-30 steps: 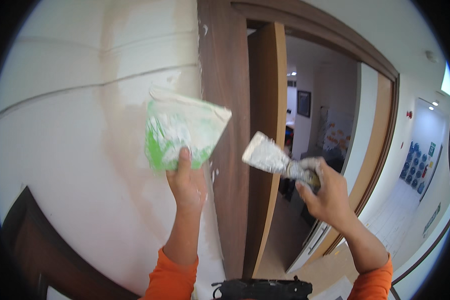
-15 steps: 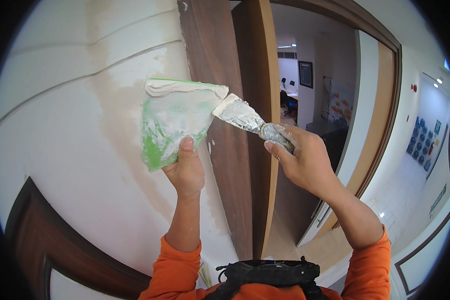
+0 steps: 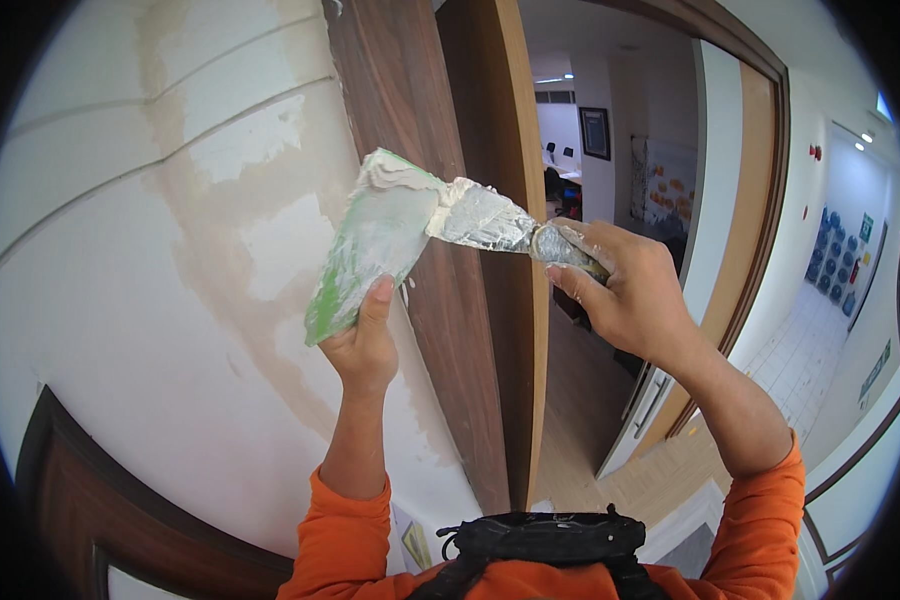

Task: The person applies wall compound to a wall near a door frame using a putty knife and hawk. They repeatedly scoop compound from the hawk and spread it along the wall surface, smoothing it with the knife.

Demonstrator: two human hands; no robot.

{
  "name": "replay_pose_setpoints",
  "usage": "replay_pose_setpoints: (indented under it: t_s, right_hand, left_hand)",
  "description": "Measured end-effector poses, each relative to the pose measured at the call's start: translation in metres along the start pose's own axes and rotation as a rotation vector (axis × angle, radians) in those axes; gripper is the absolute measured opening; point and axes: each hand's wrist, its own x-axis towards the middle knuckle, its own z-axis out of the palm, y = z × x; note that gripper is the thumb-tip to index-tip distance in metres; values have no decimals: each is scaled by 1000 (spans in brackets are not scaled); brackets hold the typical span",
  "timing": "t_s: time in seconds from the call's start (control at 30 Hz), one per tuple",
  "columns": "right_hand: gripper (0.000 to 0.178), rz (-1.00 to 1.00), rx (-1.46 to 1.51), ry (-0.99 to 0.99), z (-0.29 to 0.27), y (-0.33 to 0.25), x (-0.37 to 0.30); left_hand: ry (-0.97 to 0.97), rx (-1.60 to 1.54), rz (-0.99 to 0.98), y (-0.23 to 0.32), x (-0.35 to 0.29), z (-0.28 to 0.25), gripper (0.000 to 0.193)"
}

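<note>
My left hand (image 3: 366, 340) grips a green plastering spreader (image 3: 375, 235) by its lower edge, thumb on the near face. Whitish filler smears that face and lies thick along the upper edge. My right hand (image 3: 625, 285) is closed round the handle of a putty knife (image 3: 485, 220), whose blade is coated with filler. The blade's tip meets the spreader's upper right corner. Both tools are held up in front of the wall (image 3: 240, 330) and the dark wooden door frame (image 3: 410, 130). The fingers behind the spreader are hidden.
Beige filler patches (image 3: 210, 270) run down the wall. An open wooden door (image 3: 500, 330) stands beside the frame, and a doorway leads into an office. Dark wood trim (image 3: 140, 510) curves at lower left. Blue water bottles (image 3: 835, 255) stand far right. A black bag (image 3: 550, 540) hangs at my chest.
The spreader has turned to a narrower, more slanted view, and its top has tilted right. The putty knife has come to its corner, lying flatter. My right hand has shifted slightly right.
</note>
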Motion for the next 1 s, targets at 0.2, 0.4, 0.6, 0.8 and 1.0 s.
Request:
replay_pose_setpoints:
  t_s: [0.2,0.4,0.6,0.8,1.0]
  right_hand:
    - [39,-86,34,59,-18,-21,5]
    - [38,-61,-45,2,-29,-25,6]
    - [32,-204,49,267,-38,-19,28]
    - [28,-221,-324,294,-87,-24,137]
    - [32,-508,-1159,572,-111,-43,277]
  left_hand:
    - [47,120,-164,6,-12,2,23]
    - [-169,413,-283,12,-12,-22,21]
    - [-497,611,-302,10,-23,-21,26]
    - [-429,223,-236,-36,-65,-21,24]
    - [-672,393,-172,-103,-100,-18,34]
